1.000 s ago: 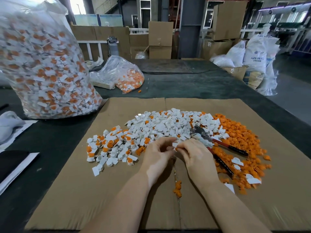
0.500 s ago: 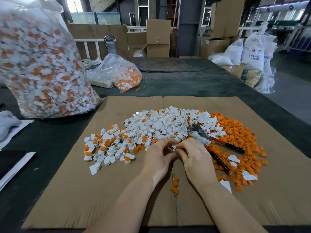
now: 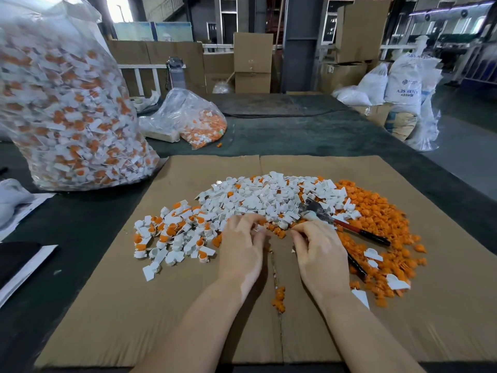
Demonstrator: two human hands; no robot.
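On a cardboard sheet (image 3: pixel 161 313) lies a heap of white plastic pieces (image 3: pixel 263 197). Orange caps (image 3: pixel 382 227) are spread to its right, and white pieces with orange inserts (image 3: pixel 172 232) lie to its left. My left hand (image 3: pixel 242 249) has curled fingers and pinches a small white piece (image 3: pixel 259 228) at the heap's near edge. A short gap separates it from my right hand (image 3: pixel 320 257), whose fingers are also curled, and what they hold is hidden. Red-and-black-handled pliers (image 3: pixel 349 227) lie on the pieces just beyond my right hand.
A large clear bag (image 3: pixel 67 117) full of white-and-orange pieces stands at the left. A smaller bag (image 3: pixel 193 122) lies behind on the dark table (image 3: pixel 322 135). A few orange caps (image 3: pixel 278 300) sit on the cardboard seam between my forearms. Papers (image 3: pixel 24 267) lie at the left edge.
My hands were together over one small piece and have now drawn apart, the left moving left and the right moving right. The pliers have not moved.
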